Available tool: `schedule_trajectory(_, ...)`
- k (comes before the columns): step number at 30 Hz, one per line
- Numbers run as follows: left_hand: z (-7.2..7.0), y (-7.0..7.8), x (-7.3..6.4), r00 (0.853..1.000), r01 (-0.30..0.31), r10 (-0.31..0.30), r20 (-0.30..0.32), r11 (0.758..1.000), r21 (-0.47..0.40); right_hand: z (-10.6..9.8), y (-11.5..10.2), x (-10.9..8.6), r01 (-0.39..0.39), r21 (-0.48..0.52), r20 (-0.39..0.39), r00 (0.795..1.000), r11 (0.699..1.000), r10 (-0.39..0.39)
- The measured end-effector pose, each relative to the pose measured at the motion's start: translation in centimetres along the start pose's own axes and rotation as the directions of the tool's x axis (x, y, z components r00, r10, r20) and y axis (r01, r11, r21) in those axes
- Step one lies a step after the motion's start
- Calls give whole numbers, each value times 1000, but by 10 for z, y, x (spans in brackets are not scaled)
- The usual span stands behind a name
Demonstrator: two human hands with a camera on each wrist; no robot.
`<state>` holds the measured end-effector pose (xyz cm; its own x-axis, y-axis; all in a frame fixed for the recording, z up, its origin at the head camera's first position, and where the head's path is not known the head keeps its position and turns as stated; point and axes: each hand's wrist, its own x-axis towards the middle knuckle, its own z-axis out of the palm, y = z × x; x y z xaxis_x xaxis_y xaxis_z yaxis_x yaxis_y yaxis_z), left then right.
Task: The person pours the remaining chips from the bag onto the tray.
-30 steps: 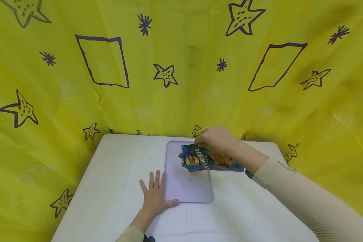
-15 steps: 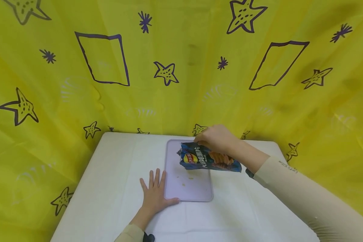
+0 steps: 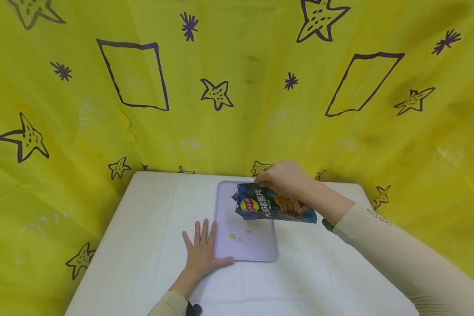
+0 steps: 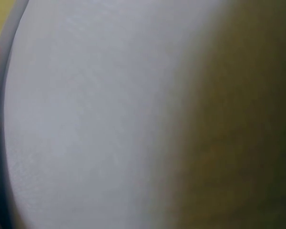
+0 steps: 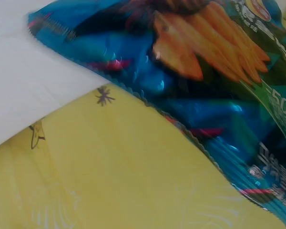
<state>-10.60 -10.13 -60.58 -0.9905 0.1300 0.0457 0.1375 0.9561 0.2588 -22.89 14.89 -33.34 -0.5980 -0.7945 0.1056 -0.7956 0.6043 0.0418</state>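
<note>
My right hand pinches the upper edge of a dark blue bag of potato chips, which lies sideways in the air over a pale purple tray. The bag's torn end points left. In the right wrist view the chip bag fills the upper right, with pictured chips on its front. Several small yellow chip pieces lie on the tray below. My left hand rests with spread fingers on the table at the tray's left side, the thumb at its near left corner.
A white-covered table stretches around the tray. Behind and beside it hangs a yellow curtain with drawn stars and frames. The left wrist view is mostly a blurred pale surface.
More chip crumbs have dropped onto the tray, to the left of the first ones. The bag has shifted only slightly, and the left hand has stayed in place.
</note>
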Motion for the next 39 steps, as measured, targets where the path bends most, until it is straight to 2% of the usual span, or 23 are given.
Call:
schedule_trajectory(16,1,-1,1,1000,6,-6,4,1000,-14,0,1,0,-8,-21,25,1000,1000,9)
schedule_trajectory(25,-1,-1,0,1000,0,0,0,1000,-17,-1,2,-3,-3,-3,-5,1000,1000,3)
schedule_trajectory(39,0,-3,-1,999,-26,25,-45,999,-25,-4,3,-3,-18,-4,20,1000,1000,18)
